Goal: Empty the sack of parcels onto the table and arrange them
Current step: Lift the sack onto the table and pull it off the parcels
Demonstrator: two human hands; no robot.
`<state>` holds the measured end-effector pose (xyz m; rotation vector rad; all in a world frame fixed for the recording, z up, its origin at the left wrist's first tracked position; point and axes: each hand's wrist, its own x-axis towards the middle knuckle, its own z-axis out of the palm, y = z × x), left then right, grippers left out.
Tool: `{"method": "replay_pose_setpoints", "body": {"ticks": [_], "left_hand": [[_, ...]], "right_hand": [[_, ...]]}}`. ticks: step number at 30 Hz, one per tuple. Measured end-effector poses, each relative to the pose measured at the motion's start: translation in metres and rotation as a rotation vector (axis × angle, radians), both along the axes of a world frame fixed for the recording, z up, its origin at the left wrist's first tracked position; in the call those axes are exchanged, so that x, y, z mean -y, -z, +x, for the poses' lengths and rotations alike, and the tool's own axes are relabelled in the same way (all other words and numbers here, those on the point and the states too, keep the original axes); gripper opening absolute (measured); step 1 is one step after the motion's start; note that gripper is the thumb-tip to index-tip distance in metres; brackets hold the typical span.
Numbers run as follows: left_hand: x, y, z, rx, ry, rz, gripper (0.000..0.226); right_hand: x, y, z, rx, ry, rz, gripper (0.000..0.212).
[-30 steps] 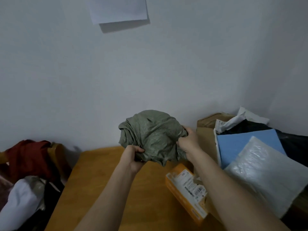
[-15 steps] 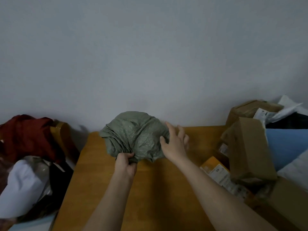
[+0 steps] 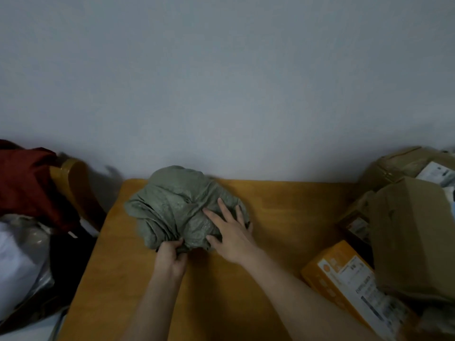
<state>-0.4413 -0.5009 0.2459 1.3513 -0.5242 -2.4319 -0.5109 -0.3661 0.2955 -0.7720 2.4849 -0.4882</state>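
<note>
A crumpled grey-green sack (image 3: pixel 177 205) lies bunched up at the far left corner of the wooden table (image 3: pixel 283 217), against the wall. My left hand (image 3: pixel 171 258) grips the sack's near edge with curled fingers. My right hand (image 3: pixel 230 232) lies flat on the sack's right side, fingers straight and spread, pressing it down. On the right of the table parcels are piled: an orange box with a label (image 3: pixel 344 281), a brown cardboard box (image 3: pixel 411 237) on top of it, and another brown box (image 3: pixel 403 163) behind.
Left of the table a wooden chair back (image 3: pixel 73 183) carries a red garment (image 3: pixel 27 178). Below it lie white and dark bags or clothes (image 3: pixel 19 262). A plain grey wall stands right behind the table.
The sack came down from mid-air onto the table's far left corner. My right hand let go of it and now lies flat on top. The view has swung left and down.
</note>
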Motion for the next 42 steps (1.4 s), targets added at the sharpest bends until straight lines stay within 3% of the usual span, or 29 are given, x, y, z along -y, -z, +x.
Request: {"method": "replay_pose_setpoints", "body": {"ticks": [2,3,5,6,8,11,14,16,19,32,42], "left_hand": [[0.004,0.005,-0.005,0.112,0.054,-0.097,0.052],[0.005,0.003,-0.007,0.27,0.07,-0.19,0.051],[0.011,-0.006,-0.009,0.681,0.076,-0.427,0.083],[0.013,-0.013,-0.009,0.785,0.08,-0.609,0.1],[0.019,-0.021,-0.002,0.825,0.085,-1.155,0.115],[0.038,-0.018,0.005,0.735,0.201,-1.897,0.102],[0.055,-0.014,-0.008,0.735,0.568,-2.188,0.086],[0.062,-0.007,-0.016,0.799,0.771,-2.173,0.089],[0.07,0.007,-0.023,0.9,0.915,-2.081,0.091],[0.075,-0.005,-0.036,1.038,1.154,-1.78,0.093],[0.019,-0.071,-0.034,0.977,1.029,-1.847,0.09]], "right_hand": [[0.005,0.011,-0.008,0.027,-0.007,0.002,0.058],[0.008,0.016,-0.011,0.037,-0.012,0.006,0.057],[0.015,0.026,-0.018,0.043,-0.021,0.003,0.059],[0.019,0.03,-0.022,0.044,-0.021,-0.008,0.062],[0.029,0.04,-0.03,0.055,-0.025,-0.032,0.065],[0.045,0.046,-0.041,0.054,-0.069,-0.043,0.067],[0.055,0.046,-0.052,0.052,-0.107,-0.007,0.067],[0.06,0.044,-0.058,0.027,-0.12,0.045,0.068],[0.069,0.043,-0.063,0.011,-0.118,0.101,0.073],[0.064,0.038,-0.046,0.093,-0.067,0.046,0.088],[0.001,-0.017,-0.028,0.008,0.022,-0.011,0.08]]}}
